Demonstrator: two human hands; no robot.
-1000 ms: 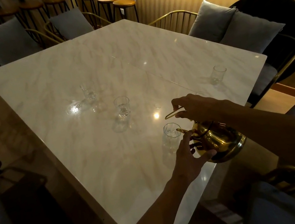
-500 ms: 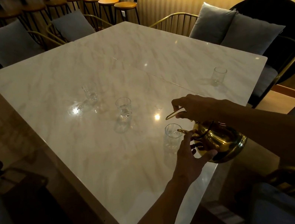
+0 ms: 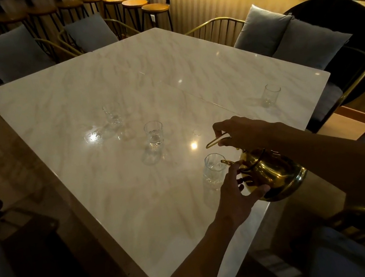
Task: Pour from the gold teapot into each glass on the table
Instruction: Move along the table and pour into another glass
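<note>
Gold teapot (image 3: 277,175) was held tilted above the near right corner of the marble table (image 3: 114,198), spout over the rim of the nearest glass (image 3: 214,171). Right hand (image 3: 245,131) gripped the thin wire handle from above, fingers curled round it. Left hand (image 3: 236,192) was spread against the pot's front, fingers straight near the spout base, thumb under the belly; steadying, not gripping.

Three more glasses: centre glass (image 3: 154,137), far-left glass (image 3: 112,113), far-right glass (image 3: 271,95) near the right edge, well apart from the others. Centre and far-left seemed to hold some liquid; couldn't tell for far-right, light too dim.

Handling, my read:
- pot is polished metal, rigid, slippery, likely fairly heavy if full; the bail handle pivots, so the body will swing
- carry by handle top, second hand on the belly or spout base to control tilt; belly could be hot
- glasses are thin, light, fragile, and will skate on polished marble; keep spout off the rims
- far-right glass needs a long reach, so walk round or level the pot first
</note>
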